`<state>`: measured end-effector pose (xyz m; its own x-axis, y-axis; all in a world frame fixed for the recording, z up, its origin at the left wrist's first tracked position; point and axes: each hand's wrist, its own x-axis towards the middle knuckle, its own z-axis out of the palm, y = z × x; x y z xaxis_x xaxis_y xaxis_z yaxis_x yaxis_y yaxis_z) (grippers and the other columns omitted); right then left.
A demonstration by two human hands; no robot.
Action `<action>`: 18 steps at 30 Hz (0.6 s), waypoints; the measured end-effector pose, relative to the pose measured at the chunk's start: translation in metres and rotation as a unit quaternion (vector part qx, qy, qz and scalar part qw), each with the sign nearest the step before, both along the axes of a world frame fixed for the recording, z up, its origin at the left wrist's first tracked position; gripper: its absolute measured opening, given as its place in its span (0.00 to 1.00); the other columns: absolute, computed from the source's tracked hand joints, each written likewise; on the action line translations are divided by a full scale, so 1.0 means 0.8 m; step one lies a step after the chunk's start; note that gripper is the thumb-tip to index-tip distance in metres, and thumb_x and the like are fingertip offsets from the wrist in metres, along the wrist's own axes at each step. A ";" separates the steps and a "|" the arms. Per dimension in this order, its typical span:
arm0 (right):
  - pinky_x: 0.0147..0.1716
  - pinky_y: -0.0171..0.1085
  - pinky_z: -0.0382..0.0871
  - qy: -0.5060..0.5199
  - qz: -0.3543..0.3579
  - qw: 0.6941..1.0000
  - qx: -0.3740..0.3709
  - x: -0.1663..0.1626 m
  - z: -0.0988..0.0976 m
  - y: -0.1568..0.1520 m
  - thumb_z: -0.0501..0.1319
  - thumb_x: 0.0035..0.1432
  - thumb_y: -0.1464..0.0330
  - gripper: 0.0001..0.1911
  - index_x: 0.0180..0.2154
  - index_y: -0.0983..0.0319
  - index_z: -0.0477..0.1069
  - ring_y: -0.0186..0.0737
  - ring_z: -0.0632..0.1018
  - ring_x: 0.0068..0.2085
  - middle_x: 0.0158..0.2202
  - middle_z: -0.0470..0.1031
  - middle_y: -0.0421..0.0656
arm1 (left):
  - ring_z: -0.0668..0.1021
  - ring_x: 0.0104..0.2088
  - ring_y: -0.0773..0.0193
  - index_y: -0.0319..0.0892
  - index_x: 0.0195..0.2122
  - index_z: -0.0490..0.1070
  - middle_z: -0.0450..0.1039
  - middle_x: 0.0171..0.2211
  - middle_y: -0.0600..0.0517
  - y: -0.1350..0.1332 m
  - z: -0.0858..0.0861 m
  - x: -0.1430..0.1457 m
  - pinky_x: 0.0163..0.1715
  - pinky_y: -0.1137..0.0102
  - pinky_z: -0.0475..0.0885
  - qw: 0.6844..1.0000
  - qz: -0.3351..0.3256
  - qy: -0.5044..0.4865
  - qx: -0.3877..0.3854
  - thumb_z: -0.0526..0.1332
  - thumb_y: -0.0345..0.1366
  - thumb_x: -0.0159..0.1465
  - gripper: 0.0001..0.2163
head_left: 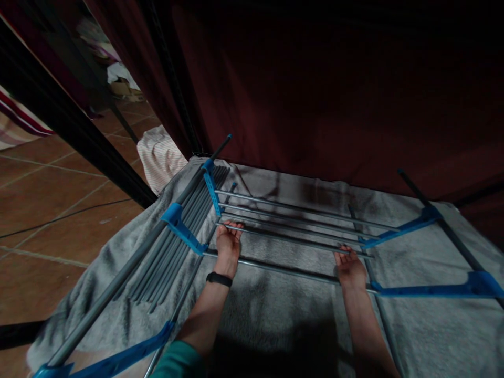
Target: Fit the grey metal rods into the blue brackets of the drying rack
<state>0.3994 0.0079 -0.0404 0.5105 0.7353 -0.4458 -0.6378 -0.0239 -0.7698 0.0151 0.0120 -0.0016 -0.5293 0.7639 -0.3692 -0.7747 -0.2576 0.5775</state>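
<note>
A metal drying rack (pixel 299 215) with grey rods and blue plastic joints lies flat on a grey fleece blanket (pixel 275 310). My left hand (pixel 227 244) reaches over the nearest rod and curls its fingers round a rod further in, by the left blue joint (pixel 181 227). A black band sits on that wrist. My right hand (pixel 348 265) closes round another rod near the right blue joint (pixel 397 231). The rack's left wing (pixel 173 252) lies folded out beside my left hand.
A dark red curtain (pixel 334 94) hangs right behind the rack. Brown floor tiles (pixel 51 210) lie to the left, crossed by a black bar (pixel 71 131). A pale striped cloth (pixel 161 155) lies bunched at the blanket's far left corner. Boxes and cloth sit further back.
</note>
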 end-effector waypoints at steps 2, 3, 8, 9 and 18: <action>0.45 0.33 0.73 0.000 0.002 1.000 0.001 0.000 -0.001 0.000 0.52 0.63 0.72 0.11 0.33 0.59 0.71 0.27 0.78 0.33 0.32 0.76 0.35 | 0.78 0.26 0.65 0.42 0.32 0.67 0.70 0.24 0.55 0.001 0.000 -0.001 0.38 0.65 0.74 1.000 -0.002 -0.001 -0.001 0.52 0.33 0.69 0.09; 0.45 0.33 0.73 -0.001 0.004 1.000 0.002 0.000 -0.001 0.000 0.53 0.63 0.72 0.10 0.33 0.59 0.72 0.27 0.78 0.33 0.32 0.76 0.34 | 0.77 0.26 0.66 0.42 0.32 0.66 0.70 0.24 0.55 0.002 0.000 -0.001 0.38 0.65 0.74 1.000 -0.003 -0.002 -0.001 0.52 0.32 0.69 0.09; 0.45 0.34 0.74 -0.008 0.001 1.000 0.001 -0.003 0.001 0.000 0.54 0.63 0.71 0.10 0.32 0.58 0.72 0.28 0.78 0.34 0.31 0.77 0.35 | 0.78 0.27 0.66 0.42 0.32 0.66 0.70 0.24 0.55 0.003 0.001 0.001 0.37 0.67 0.74 1.000 -0.007 0.012 -0.003 0.52 0.32 0.68 0.08; 0.45 0.34 0.74 -0.009 -0.001 1.000 -0.001 -0.003 0.002 0.001 0.54 0.63 0.71 0.09 0.32 0.58 0.72 0.28 0.78 0.33 0.31 0.77 0.35 | 0.79 0.28 0.65 0.42 0.33 0.66 0.72 0.25 0.55 0.002 0.002 0.003 0.37 0.67 0.74 1.000 -0.013 0.025 -0.001 0.53 0.33 0.68 0.07; 0.43 0.34 0.77 -0.037 0.031 0.999 0.010 -0.015 0.009 -0.001 0.60 0.61 0.69 0.04 0.33 0.59 0.73 0.29 0.78 0.31 0.31 0.77 0.35 | 0.82 0.35 0.61 0.41 0.37 0.68 0.78 0.32 0.50 -0.004 0.001 0.018 0.40 0.64 0.77 0.985 -0.142 0.100 0.012 0.66 0.35 0.61 0.08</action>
